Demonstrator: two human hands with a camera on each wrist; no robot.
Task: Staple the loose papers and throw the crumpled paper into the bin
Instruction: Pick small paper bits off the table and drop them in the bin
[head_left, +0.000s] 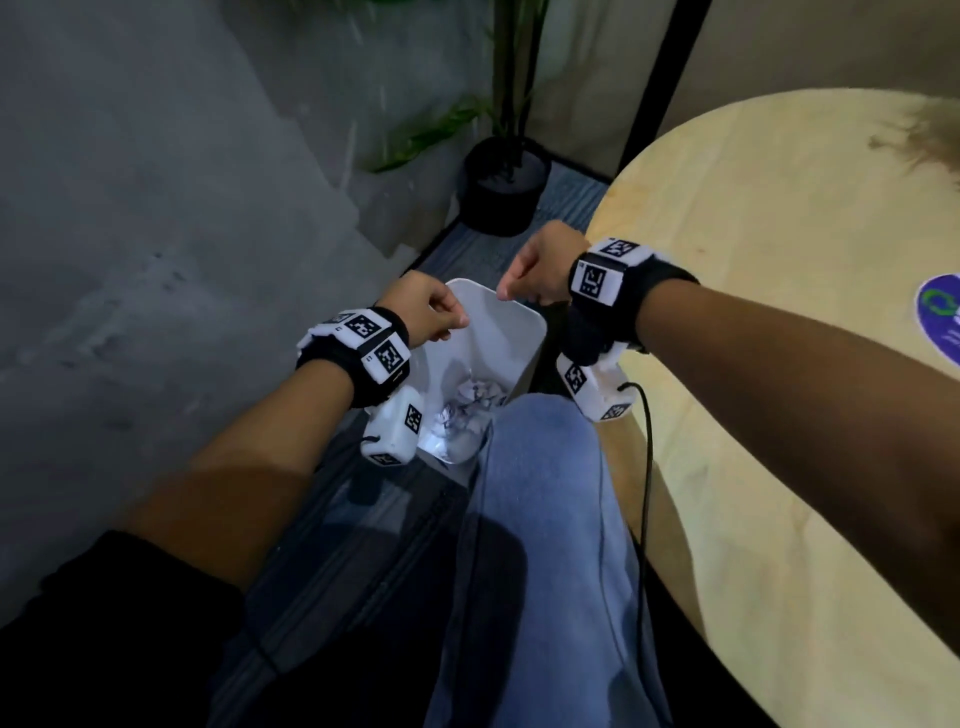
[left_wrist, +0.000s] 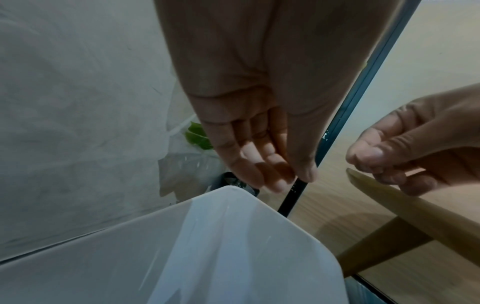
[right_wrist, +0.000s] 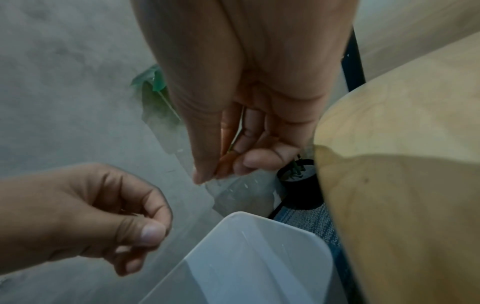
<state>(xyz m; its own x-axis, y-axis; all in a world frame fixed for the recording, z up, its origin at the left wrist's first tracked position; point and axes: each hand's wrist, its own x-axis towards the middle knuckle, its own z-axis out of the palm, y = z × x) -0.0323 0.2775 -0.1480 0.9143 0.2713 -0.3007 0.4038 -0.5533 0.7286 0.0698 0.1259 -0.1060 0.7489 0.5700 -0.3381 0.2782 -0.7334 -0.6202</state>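
**Head view: both hands held over the white bin**

Head view coverage runs from a grey concrete wall on the left to a round pale wooden table on the right. The left hand is held above the near-left rim of the white plastic rectangular bin, its fingers loosely curled and nothing seen between them. Crumpled white paper pieces are seen lying at the bottom of the bin, partly hidden by a blue-denim-clad knee. A black-potted green plant is placed on the floor beyond the bin.

The right hand is held above the bin's far-right corner, just beside the table edge. Its thumb and fingertips are brought close together; whether anything small is pinched there cannot be told from the dim, blurred wrist views, though nothing is plainly visible. Both wrists are fitted with black bands carrying white marker blocks.
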